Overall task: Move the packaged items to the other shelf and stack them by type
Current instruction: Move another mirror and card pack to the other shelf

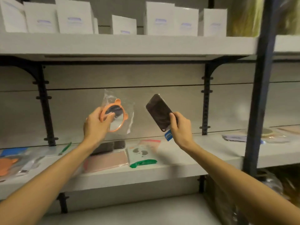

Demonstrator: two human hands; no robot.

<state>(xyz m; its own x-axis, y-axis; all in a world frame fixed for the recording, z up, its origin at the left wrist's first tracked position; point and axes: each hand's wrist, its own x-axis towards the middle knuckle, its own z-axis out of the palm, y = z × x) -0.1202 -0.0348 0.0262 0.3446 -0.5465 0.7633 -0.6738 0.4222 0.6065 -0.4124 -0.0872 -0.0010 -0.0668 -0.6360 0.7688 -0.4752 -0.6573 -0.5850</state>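
Right hand [180, 127] pinches the dark case [159, 113] by its lower end, long axis tilted up-left, held above the shelf [203, 151]. Left hand [95, 125] grips the orange mirror [114, 116] (bagged, ears pointing up-right). Box [74, 17] labels too blurry to read.

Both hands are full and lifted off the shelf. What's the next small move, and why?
Probably carry the dark case in the right hand rightward past the blue post to the other shelf, where a few packages already lie.
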